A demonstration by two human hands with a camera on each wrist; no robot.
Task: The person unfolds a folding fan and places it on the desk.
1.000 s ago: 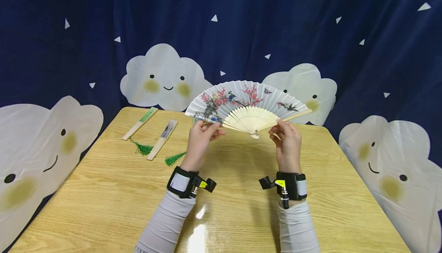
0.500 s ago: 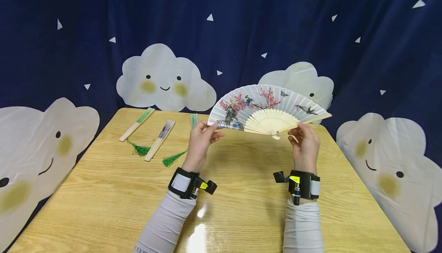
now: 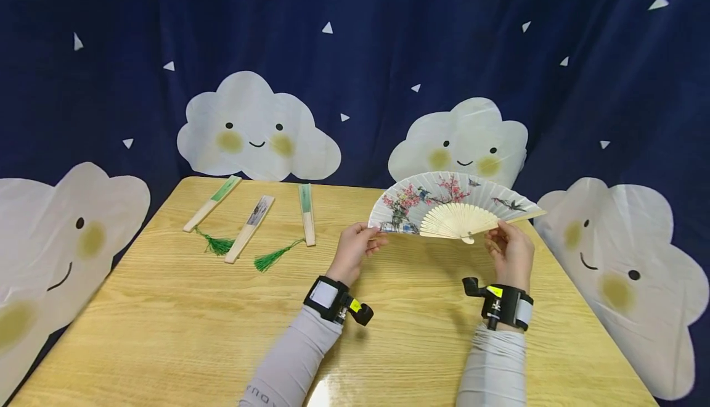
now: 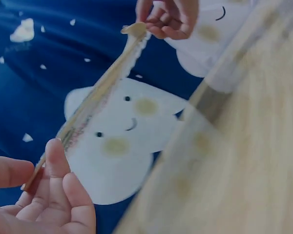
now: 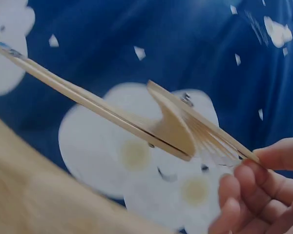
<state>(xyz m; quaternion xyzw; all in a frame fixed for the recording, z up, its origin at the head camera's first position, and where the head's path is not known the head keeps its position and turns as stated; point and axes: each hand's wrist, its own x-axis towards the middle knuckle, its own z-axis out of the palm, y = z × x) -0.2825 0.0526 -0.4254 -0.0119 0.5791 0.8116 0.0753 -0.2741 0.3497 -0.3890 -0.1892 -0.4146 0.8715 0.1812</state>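
Spread wide in the head view is a white folding fan (image 3: 452,200) with pink blossoms, birds and pale wooden ribs, held above the table. My left hand (image 3: 352,251) pinches its left end between thumb and fingers. On the other side, my right hand (image 3: 513,253) pinches the right guard stick near the pivot. The left wrist view shows the fan (image 4: 97,90) nearly edge-on, the left hand (image 4: 49,200) at the near end and the right hand (image 4: 173,19) beyond. In the right wrist view, thumb and fingers of the right hand (image 5: 263,190) grip a guard stick beside the fanned ribs (image 5: 176,129).
Three folded fans lie on the wooden table (image 3: 194,314) at the back left: a green-topped one (image 3: 212,203), one with a grey picture (image 3: 249,229) and another green-topped one (image 3: 307,214). Green tassels (image 3: 216,243) trail from two. A dark blue curtain (image 3: 366,37) with clouds hangs behind.
Both hands have carried the spread fan to the right and lowered it toward the table. The third folded fan, earlier hidden behind the left hand and the fan, now shows fully.
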